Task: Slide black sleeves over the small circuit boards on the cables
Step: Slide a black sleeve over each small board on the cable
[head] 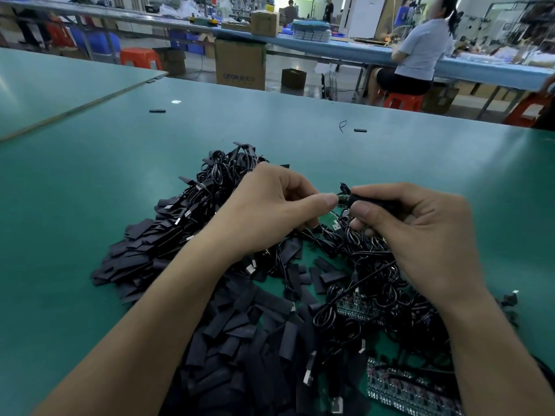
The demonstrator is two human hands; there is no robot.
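Above the pile, over the green table [90,205], both hands work close together. The left hand [270,205] pinches one end of a board [343,200] between thumb and forefinger, and its other fingers are curled under. The right hand [420,223] grips a sleeve [371,201] with thumb and bent fingers. The mouth of the sleeve is at the board, and only a short part of the board shows between the two hands. How far the board is inside, I cannot tell.

Several things could go wrong, I think. If the board enters a little tilted, its corner may catch on the sleeve's edge, and the sleeve will wrinkle instead of sliding. A too strong squeeze by the right hand would flatten the sleeve and close its mouth. The cables [375,280] below are tangled, so a loop may pull on the held one and drag the board out of the pinch. Under the hands lie the spare sleeves [240,325], which a wrist could push about.
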